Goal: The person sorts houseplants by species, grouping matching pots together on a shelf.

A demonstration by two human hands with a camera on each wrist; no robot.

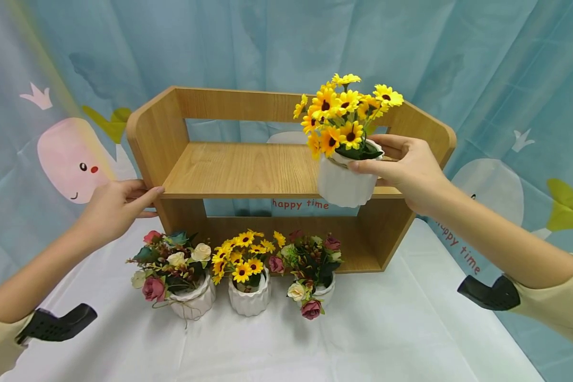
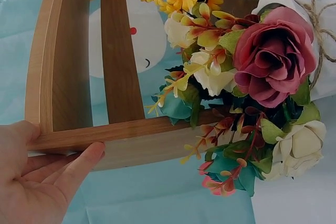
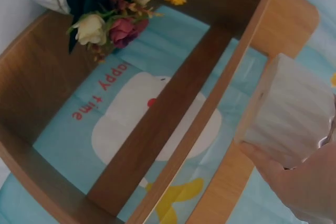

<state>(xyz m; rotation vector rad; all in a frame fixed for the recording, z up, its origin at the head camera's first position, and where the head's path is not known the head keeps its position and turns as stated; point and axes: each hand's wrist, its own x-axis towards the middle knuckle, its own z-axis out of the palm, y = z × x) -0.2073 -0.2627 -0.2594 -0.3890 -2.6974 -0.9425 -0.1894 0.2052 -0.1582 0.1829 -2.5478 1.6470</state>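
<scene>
While right hand (image 1: 413, 167) holds one sunflower pot (image 1: 345, 178), three flowerpots (image 1: 250, 296) stand before shelf (image 1: 239, 170).

the pot (image 1: 346, 183) held by the right hand (image 1: 413, 167) is white, its flowers (image 1: 348, 101) yellow-orange with dark centres. the shelf (image 1: 239, 170) at the left hand (image 1: 112, 209) is tan wood grain; below that hand, roses (image 1: 176, 259) mix dusty pink, cream and teal. behind both hands, the pale blue curtain (image 1: 267, 48) carries a pink whale (image 1: 71, 154) and red lettering (image 1: 300, 205).

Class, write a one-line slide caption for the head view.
Right hand holds potted yellow flowers before a wooden shelf; left hand grips its side.
</scene>
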